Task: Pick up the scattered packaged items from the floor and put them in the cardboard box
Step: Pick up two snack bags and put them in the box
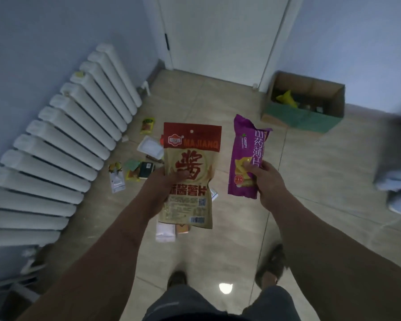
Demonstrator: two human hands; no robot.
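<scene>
My left hand (169, 181) grips a tan and red snack bag (191, 147) marked MAJIANG, held upright over the floor. My right hand (263, 176) grips a purple crisp packet (245, 144), also upright. The cardboard box (303, 118) with a green front stands open on the floor at the far right by the door, with a yellow packet (287, 99) and other items inside. Several small packages lie on the tiles: a yellow-green one (147, 125), a white tray pack (149, 147), a silver pouch (117, 179), and pale packets (164, 232) below the tan bag.
A long white radiator (63, 149) runs along the left wall. A white door (222, 35) closes the far end. My two feet (271, 265) stand on the beige tiles. A blurred pale blue object (394, 179) is at the right edge.
</scene>
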